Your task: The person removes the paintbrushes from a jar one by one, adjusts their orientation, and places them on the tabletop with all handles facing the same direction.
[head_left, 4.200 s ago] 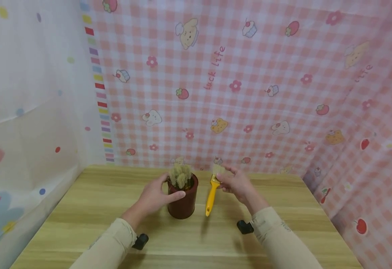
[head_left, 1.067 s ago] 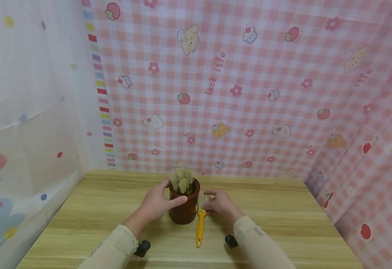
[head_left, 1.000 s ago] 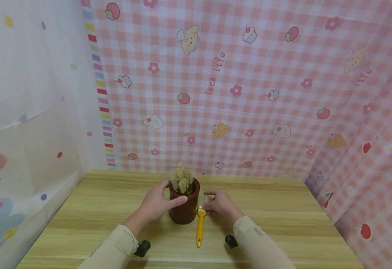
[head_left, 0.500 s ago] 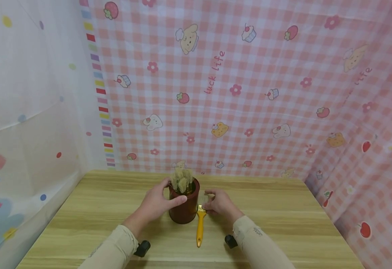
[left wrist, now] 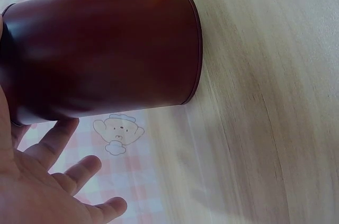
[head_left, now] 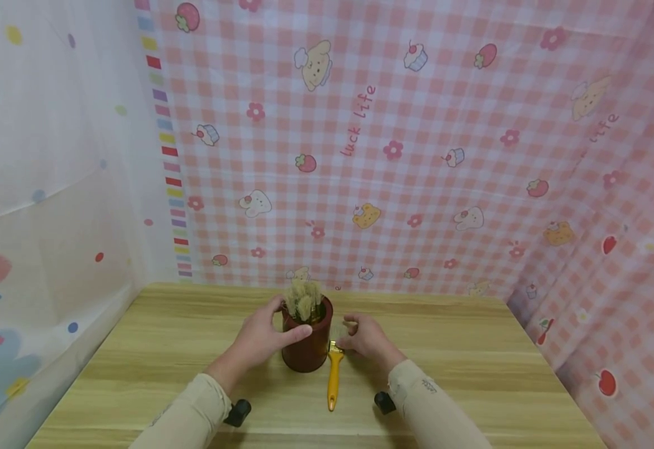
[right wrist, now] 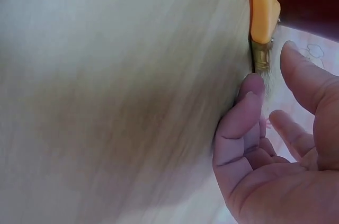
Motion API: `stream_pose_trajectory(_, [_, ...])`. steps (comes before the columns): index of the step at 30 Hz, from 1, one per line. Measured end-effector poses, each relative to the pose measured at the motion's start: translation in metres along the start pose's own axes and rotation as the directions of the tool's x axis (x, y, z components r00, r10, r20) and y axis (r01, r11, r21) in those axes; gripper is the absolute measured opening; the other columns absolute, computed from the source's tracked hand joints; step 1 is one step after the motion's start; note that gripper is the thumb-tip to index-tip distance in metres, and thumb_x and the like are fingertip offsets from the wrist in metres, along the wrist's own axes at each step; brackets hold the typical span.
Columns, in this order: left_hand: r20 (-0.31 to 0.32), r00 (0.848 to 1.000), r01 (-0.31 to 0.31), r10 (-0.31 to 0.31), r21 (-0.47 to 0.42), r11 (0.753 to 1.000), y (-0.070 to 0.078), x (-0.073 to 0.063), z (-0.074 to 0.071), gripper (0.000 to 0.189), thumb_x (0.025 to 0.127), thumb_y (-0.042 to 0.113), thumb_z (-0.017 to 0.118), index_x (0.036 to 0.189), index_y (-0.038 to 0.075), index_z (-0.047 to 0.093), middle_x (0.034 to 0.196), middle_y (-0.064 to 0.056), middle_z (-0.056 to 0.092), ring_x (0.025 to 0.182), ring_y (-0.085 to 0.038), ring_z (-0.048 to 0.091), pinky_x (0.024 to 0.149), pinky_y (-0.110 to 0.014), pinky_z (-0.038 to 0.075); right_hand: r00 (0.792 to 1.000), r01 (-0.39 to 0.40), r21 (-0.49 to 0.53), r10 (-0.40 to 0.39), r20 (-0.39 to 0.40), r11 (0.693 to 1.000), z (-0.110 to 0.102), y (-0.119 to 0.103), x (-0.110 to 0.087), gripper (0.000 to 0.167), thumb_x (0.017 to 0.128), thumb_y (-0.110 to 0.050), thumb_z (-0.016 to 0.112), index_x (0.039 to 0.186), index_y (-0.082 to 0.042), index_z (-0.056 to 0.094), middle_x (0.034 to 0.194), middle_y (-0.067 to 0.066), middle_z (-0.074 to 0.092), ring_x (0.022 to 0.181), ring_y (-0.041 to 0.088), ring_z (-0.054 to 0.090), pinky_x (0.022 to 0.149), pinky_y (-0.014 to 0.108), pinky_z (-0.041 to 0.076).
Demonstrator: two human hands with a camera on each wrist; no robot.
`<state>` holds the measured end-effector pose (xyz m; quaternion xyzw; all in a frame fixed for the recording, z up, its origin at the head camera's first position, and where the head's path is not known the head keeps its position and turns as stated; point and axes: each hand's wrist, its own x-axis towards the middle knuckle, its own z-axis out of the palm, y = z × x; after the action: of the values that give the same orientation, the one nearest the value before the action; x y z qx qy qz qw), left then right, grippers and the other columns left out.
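My left hand [head_left: 259, 337] holds a dark reddish-brown cylindrical pot [head_left: 306, 349] near its rim, thumb across the near side and fingers round the back. Several paintbrushes [head_left: 304, 302] stand in the pot, pale bristles up. Another paintbrush [head_left: 333, 380], with a yellow handle, lies on the table right beside the pot, its handle toward me. My right hand [head_left: 368, 340] is at its bristle end, partly hiding the bristles. In the right wrist view the fingertips [right wrist: 253, 83] sit by the metal ferrule [right wrist: 261, 57], fingers loosely bent and thumb apart from them.
The wooden table [head_left: 461, 374] reaches back to a pink checked cloth [head_left: 394, 187]. A white printed cloth [head_left: 52, 187] hangs on the left. A black device [head_left: 239, 413] shows at the left wrist and another black device [head_left: 384, 403] at the right one.
Some seconds ago my right hand held the yellow-handled paintbrush raised by its bristle end; it has since come down beside the pot and been let go. The last second shows hardly any movement.
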<state>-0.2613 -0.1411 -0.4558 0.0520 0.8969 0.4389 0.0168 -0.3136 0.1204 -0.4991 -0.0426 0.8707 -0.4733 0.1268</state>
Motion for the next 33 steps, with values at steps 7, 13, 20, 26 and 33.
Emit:
stream_pose_trajectory(7, [0.002,1.000,0.004,-0.004,0.004,1.000,0.001,-0.002,0.000,0.112,0.086,0.072,0.078,0.169,0.012,0.032,0.169,-0.016,0.044,0.155,-0.044,0.043,0.120,-0.066,0.042,1.000,0.024,-0.015,-0.023,0.011,1.000,-0.013,-0.003,-0.010,0.068,0.097,-0.010,0.079,0.157,0.001,0.049,0.127,0.020,0.066,0.095,0.019,0.068,0.082,0.035,0.063])
stream_pose_trajectory(13, [-0.006,1.000,0.006,-0.006,0.002,1.000,-0.001,-0.002,0.001,0.112,0.086,0.072,0.078,0.169,0.012,0.033,0.167,-0.016,0.047,0.154,-0.043,0.043,0.121,-0.066,0.041,0.999,0.039,0.001,-0.039,0.022,0.999,-0.039,-0.018,-0.018,0.070,0.099,-0.014,0.078,0.160,-0.002,0.045,0.137,0.025,0.061,0.101,0.026,0.072,0.084,0.045,0.064])
stream_pose_trajectory(20, [-0.004,1.000,0.008,-0.008,-0.005,1.000,-0.002,-0.002,0.002,0.110,0.087,0.071,0.077,0.169,0.012,0.033,0.165,-0.016,0.049,0.154,-0.043,0.044,0.121,-0.065,0.041,0.987,0.162,-0.004,-0.162,0.010,0.987,-0.065,-0.045,-0.029,0.066,0.101,-0.020,0.078,0.160,-0.010,0.050,0.142,0.022,0.063,0.114,0.032,0.071,0.088,0.045,0.064])
stream_pose_trajectory(26, [-0.002,1.000,0.016,-0.016,-0.004,1.000,-0.001,-0.002,0.001,0.112,0.087,0.072,0.077,0.169,0.012,0.032,0.166,-0.017,0.048,0.154,-0.044,0.044,0.121,-0.066,0.040,0.959,0.279,-0.048,-0.276,0.060,0.959,-0.068,-0.069,-0.035,0.060,0.101,-0.026,0.078,0.156,-0.019,0.056,0.140,0.014,0.069,0.119,0.027,0.068,0.093,0.041,0.062])
stream_pose_trajectory(33, [0.014,1.000,0.009,-0.008,-0.027,1.000,0.000,-0.001,0.001,0.111,0.087,0.073,0.077,0.170,0.015,0.031,0.166,-0.015,0.048,0.155,-0.044,0.043,0.121,-0.068,0.040,0.917,0.371,-0.057,-0.356,0.180,0.927,-0.051,-0.088,-0.037,0.051,0.102,-0.025,0.077,0.150,-0.020,0.062,0.135,0.006,0.074,0.120,0.024,0.071,0.099,0.046,0.061])
